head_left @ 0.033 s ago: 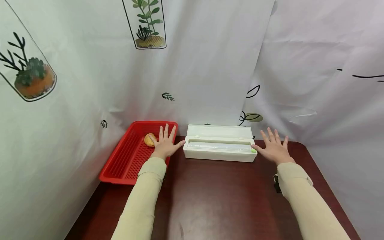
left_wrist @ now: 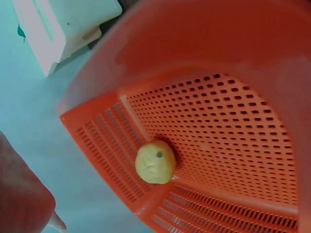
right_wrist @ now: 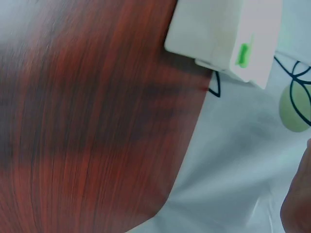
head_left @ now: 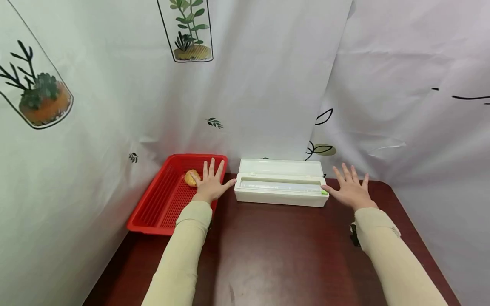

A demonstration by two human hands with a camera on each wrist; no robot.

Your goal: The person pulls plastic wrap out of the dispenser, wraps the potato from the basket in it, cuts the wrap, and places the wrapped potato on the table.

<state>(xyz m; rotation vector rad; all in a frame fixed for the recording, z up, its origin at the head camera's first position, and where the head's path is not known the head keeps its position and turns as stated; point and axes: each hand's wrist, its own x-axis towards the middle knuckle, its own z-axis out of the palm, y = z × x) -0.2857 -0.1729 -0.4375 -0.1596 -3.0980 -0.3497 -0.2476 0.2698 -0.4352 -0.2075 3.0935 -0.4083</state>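
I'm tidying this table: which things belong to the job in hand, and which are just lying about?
Probably the job's:
red basket, by the left grip
yellowish lump inside it
white box, lid open, by the right grip

Apparently just setting:
dark red table
patterned backdrop

Head view: bright, even, diffuse light; mostly sharp. Backdrop (head_left: pixel 268 93) pale, soft grey shading in folds, faint pink tint upper right. Counter (head_left: pixel 279 250) glossy, whitish sheen at lower centre, darker toward left.

Left wrist view: cool cyan cast on backdrop; near wall of red basket (left_wrist: pixel 204 34) blurred, potato (left_wrist: pixel 155 162) clearer; left hand (left_wrist: pixel 24 194) soft, shaded, cropped at edge.

Right wrist view: hazy glare upper left; broad dark shadow across counter; shadow beneath white box (right_wrist: pixel 204 29); right hand (right_wrist: pixel 299 199) dim, cropped.
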